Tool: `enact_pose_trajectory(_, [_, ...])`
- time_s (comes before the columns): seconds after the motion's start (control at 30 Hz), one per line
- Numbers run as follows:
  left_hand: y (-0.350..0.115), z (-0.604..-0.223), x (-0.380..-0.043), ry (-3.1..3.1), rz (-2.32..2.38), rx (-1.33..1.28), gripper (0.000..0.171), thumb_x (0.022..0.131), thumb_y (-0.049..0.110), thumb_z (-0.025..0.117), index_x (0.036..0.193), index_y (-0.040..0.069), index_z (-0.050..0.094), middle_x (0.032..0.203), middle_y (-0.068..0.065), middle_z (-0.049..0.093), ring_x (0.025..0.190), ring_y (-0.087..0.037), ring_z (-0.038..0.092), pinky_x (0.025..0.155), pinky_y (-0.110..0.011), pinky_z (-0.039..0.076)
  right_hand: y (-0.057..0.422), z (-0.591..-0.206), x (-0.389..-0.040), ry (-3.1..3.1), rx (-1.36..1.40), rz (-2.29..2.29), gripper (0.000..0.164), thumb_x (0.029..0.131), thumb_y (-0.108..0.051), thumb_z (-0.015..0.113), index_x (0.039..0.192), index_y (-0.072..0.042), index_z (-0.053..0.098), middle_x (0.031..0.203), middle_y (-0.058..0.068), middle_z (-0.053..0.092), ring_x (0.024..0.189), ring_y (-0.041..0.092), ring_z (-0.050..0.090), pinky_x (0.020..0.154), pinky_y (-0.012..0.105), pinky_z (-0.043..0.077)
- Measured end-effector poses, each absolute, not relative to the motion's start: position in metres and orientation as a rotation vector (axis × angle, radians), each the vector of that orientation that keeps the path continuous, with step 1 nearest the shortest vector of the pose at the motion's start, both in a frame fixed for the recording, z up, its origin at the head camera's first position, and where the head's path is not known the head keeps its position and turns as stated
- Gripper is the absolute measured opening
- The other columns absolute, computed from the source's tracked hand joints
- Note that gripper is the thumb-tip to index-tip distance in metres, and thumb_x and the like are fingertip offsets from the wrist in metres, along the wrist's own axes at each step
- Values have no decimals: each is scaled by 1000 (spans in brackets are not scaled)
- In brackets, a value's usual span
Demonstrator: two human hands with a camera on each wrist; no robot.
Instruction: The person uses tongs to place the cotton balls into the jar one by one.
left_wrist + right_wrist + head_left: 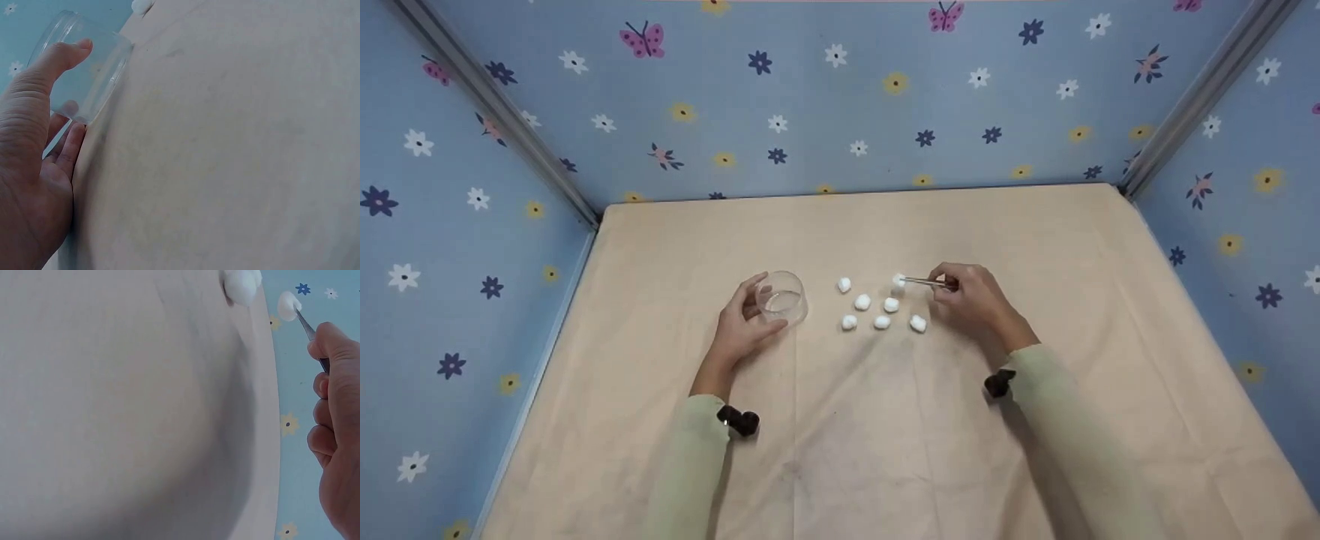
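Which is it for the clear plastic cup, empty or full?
Empty: no contents show through the clear cup; the cotton balls are outside.

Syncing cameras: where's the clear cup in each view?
Head: clear cup just left of centre.
Left wrist: upper left.
Right wrist: not in it.
Shared landmark: flowered walls, top and sides in head, upper left in left wrist, right side in right wrist.
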State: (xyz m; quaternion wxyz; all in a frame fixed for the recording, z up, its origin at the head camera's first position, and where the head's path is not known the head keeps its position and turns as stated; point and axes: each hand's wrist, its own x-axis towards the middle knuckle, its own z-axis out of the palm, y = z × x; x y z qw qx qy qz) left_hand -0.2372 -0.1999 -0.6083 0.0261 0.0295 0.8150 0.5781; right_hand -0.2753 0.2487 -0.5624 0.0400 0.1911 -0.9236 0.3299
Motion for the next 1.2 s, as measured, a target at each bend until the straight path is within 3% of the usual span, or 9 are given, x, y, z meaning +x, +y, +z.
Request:
enact_pose_trajectory(0.87, [-199,-609,-237,2529,1793,126,95,91,3,90,172,15,43,166,-26,57,151,-46,59,133,-55,48,215,-554,-280,-2762,749,995,16,99,-8,74,112,-5,82,91,16,79,78,22,61,75,37,50])
enact_pose_trajectory(1.2, [-200,-608,-237,2536,1756,104,96,90,1,87,173,16,41,166,-24,57,148,-44,60,132,-54,48,195,-552,-280,-2776,738,965,20,95,-10,69,110,-8,83,90,12,80,76,21,62,73,35,50])
